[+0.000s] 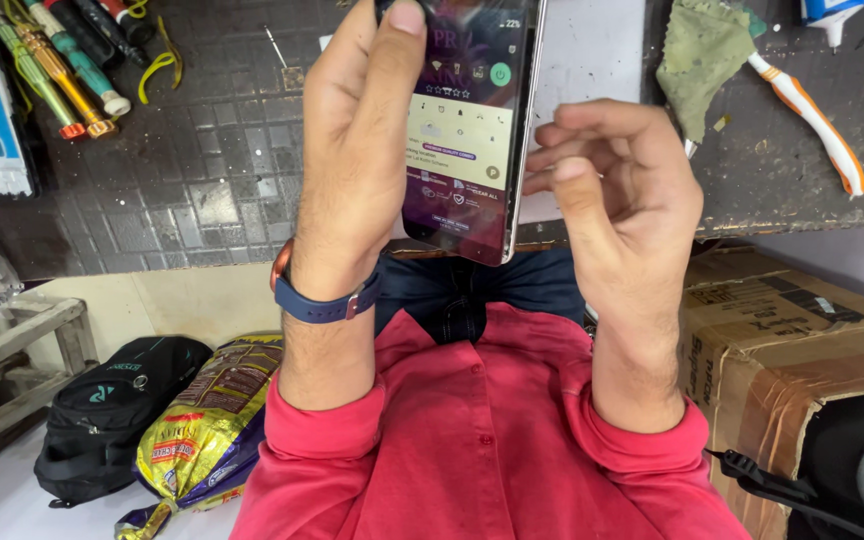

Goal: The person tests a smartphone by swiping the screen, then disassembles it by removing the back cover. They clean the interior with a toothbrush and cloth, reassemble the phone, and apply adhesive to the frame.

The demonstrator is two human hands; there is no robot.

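The left hand (357, 150) grips a smartphone (467, 130) upright in front of the person, fingers wrapped round its left edge with one fingertip over the top corner; a blue-strapped watch (324, 296) sits on that wrist. The phone's screen is lit, showing a purple page with a pale card, so the device is powered and apparently working; whether any bench work on it is finished cannot be read here. The right hand (617, 190) is just beside the phone's right edge, empty, fingers loosely curled and bunched toward the glass, not clearly touching it. Beyond the phone lies a dark gridded work mat (202, 150). At its upper left corner is a cluster of screwdrivers (52, 60); to the right, a green cloth (707, 55) and a white-and-orange toothbrush (812, 115). Below the bench: a black backpack (117, 410), a yellow printed bag (207, 420), and a taped cardboard box (792, 350). Nothing obstructs either hand.
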